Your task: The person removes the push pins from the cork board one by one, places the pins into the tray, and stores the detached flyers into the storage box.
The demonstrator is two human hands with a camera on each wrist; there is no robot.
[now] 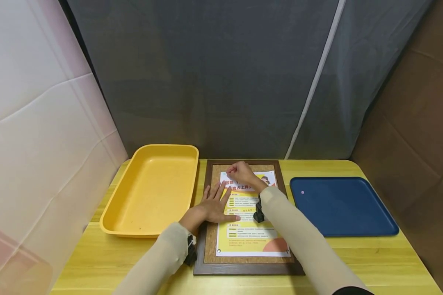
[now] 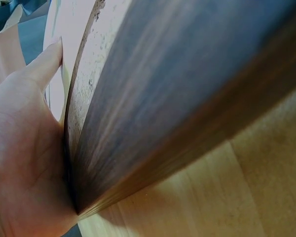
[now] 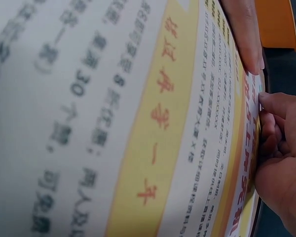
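A yellow and white printed poster [image 1: 251, 247] lies on a cork board [image 1: 210, 256] with a dark wooden frame [image 1: 243, 269]. My left hand [image 1: 215, 207] rests flat on the poster's left side, fingers spread and palm over the frame's left edge. At the poster's top-left corner, my right hand [image 1: 242, 174] has its fingers curled, thumb and forefinger pinched together right at the paper. In the right wrist view, the thumb [image 3: 271, 102] presses at the corner; what the fingertips pinch is small and mostly hidden. Small round metallic spots [image 1: 219, 251] mark the poster's bottom corners.
A deep yellow tray [image 1: 108, 221] stands left of the board. To the right, a shallow blue tray [image 1: 343, 209] holds one small pink pin-like piece [image 1: 302, 192]. A grey curtain [image 1: 206, 82] hangs behind the wooden table [image 1: 354, 254].
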